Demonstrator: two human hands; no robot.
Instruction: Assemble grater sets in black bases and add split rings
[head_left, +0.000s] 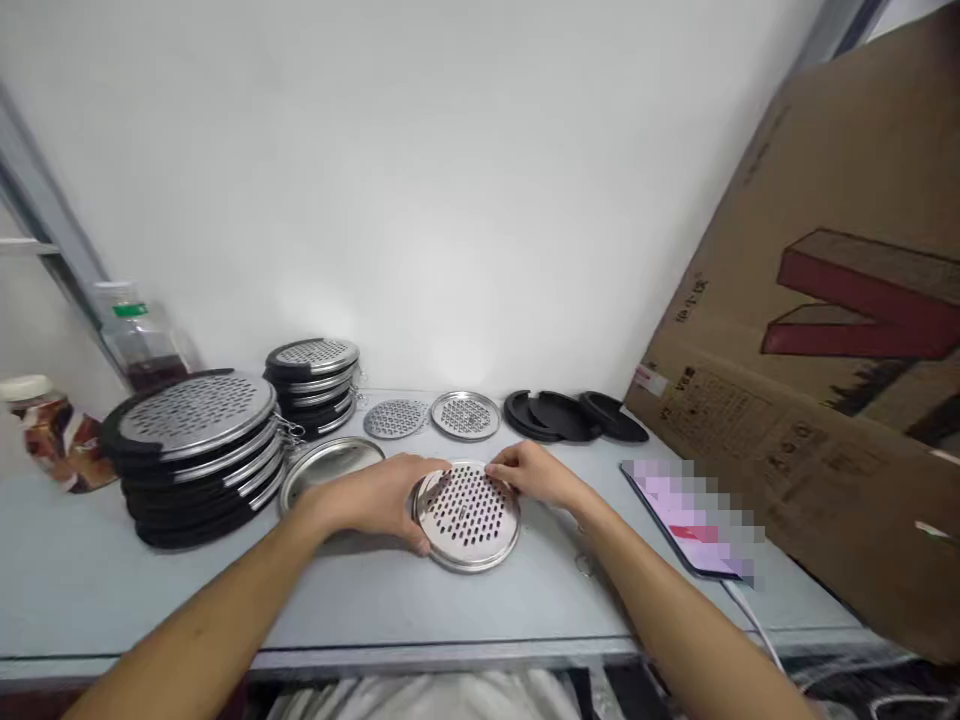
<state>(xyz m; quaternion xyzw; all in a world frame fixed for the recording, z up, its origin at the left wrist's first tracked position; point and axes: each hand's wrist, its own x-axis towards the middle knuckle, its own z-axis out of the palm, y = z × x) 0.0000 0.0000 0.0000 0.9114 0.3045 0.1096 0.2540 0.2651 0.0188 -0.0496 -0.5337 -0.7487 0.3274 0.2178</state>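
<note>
Centrally, a perforated metal disc sits between the left hand, whose thumb and fingers clasp its rim, and the right hand, whose bunched fingertips touch its far edge, any pinch unclear, with a metal dish just beyond the left hand.

The left hand is covering parts of the left rim of the slotted disc; the right hand is hiding some of its upper-right rim. Left of the disc, a metal dish is lying partly behind the left hand. Right of the disc, pixelation is masking a phone, and the view's edge is cutting off a cardboard box.
</note>
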